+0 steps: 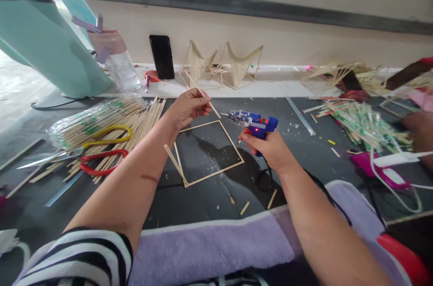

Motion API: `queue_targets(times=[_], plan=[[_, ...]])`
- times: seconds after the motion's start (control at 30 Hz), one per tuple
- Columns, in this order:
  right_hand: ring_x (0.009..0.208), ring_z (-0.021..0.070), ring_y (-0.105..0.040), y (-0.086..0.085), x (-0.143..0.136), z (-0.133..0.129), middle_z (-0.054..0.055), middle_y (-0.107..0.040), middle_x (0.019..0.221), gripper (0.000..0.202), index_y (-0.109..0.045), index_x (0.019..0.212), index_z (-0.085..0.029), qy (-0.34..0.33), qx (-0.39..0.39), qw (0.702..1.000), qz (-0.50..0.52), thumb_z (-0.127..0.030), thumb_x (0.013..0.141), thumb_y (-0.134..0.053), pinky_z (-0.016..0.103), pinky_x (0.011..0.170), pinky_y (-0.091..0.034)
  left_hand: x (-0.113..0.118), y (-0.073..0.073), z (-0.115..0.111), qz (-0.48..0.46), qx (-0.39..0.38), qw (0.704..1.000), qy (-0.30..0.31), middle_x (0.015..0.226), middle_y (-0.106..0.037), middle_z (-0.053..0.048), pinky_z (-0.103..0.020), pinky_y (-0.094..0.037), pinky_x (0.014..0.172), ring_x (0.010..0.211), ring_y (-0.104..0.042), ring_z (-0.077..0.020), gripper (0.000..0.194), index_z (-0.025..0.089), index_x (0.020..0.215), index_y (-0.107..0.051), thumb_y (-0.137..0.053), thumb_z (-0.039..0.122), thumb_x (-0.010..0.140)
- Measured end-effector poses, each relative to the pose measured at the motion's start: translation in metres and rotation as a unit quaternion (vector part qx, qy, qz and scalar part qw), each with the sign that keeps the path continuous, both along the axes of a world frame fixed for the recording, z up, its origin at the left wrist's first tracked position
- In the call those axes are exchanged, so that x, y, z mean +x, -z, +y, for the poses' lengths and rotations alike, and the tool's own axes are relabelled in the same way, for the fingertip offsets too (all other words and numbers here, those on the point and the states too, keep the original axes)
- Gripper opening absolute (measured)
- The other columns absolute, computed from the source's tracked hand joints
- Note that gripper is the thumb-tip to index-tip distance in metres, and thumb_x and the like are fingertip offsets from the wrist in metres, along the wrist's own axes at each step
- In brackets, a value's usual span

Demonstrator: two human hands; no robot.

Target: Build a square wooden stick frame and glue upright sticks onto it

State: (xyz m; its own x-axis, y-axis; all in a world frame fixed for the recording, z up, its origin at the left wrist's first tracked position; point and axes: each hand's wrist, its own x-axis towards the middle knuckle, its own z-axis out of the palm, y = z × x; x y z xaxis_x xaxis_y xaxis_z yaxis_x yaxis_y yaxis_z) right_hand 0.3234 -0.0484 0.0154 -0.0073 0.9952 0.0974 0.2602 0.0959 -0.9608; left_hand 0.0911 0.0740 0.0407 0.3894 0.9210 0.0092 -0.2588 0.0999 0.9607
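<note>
My left hand [193, 106] pinches a thin wooden stick [214, 108] that slants down to the right above the far side of a square stick frame [216, 175]. In my right hand [267, 148] is a blue glue gun [259, 126] with a small red light, its nozzle pointing left at the lower end of the held stick. The frame lies flat on the dark table [203, 205]. At its near left corner another stick [173, 164] is joined and rises at a slant.
Scissors [104, 141] and loose sticks lie left, beside a wrapped stick bundle [98, 117]. Behind stand a bottle [118, 60], a phone [162, 57] and stick models [241, 65]. More sticks [365, 123] and a magenta item [379, 169] are right, near another person's hand [419, 130].
</note>
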Motion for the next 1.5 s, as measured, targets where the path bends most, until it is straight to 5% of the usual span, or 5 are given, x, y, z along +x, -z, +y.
queue_targets(times=[0.3,0.5,0.77,1.13,1.5], plan=[[0.046,0.0089,-0.048,0.006,0.004,0.008,-0.001,-0.068,0.069,0.026,-0.065,0.082,-0.019,0.102,-0.031,0.992,0.061,-0.039,0.072,-0.076,0.027,0.051,-0.038,-0.009,0.021,0.014,0.100,-0.005,0.994,-0.044,0.063,-0.066,0.001,-0.017,-0.052,0.052,0.051,-0.063,-0.0074,0.018,0.015,0.077,-0.057,-0.074,0.017,0.082],[0.045,0.0090,-0.048,0.007,0.002,0.007,-0.001,-0.069,0.071,0.026,-0.066,0.084,-0.018,0.054,-0.050,0.997,0.016,-0.040,0.073,-0.074,0.027,0.052,-0.038,-0.002,0.015,0.008,0.078,0.029,0.995,-0.048,0.062,-0.065,0.002,-0.021,-0.056,0.055,0.054,-0.065,-0.0094,0.017,0.015,0.078,-0.056,-0.070,0.008,0.082],[0.048,0.0129,-0.053,0.008,0.002,0.005,-0.003,-0.061,0.057,0.024,-0.066,0.081,-0.021,0.052,-0.064,0.994,-0.075,-0.043,0.077,-0.072,0.029,0.056,-0.043,-0.005,0.020,0.011,0.060,-0.003,0.998,-0.035,0.064,-0.068,-0.002,-0.019,-0.056,0.056,0.054,-0.065,-0.0087,0.016,0.013,0.076,-0.059,-0.066,0.017,0.090],[0.046,0.0156,-0.055,0.017,0.004,0.006,-0.001,-0.063,0.057,0.038,-0.067,0.084,-0.022,0.049,-0.066,0.992,-0.098,-0.059,0.076,-0.075,0.031,0.052,-0.044,0.000,0.023,0.009,0.073,-0.014,0.997,-0.010,0.064,-0.068,-0.001,-0.019,-0.056,0.060,0.056,-0.065,-0.0079,0.017,0.013,0.076,-0.060,-0.068,0.020,0.090],[0.045,0.0152,-0.052,0.012,0.002,0.005,-0.003,-0.055,0.046,0.038,-0.066,0.080,-0.022,0.046,-0.079,0.989,-0.114,-0.057,0.073,-0.076,0.030,0.053,-0.042,0.002,0.021,0.008,0.066,-0.034,0.997,-0.013,0.063,-0.067,-0.001,-0.019,-0.054,0.060,0.055,-0.064,-0.0074,0.017,0.012,0.078,-0.059,-0.064,0.017,0.093]])
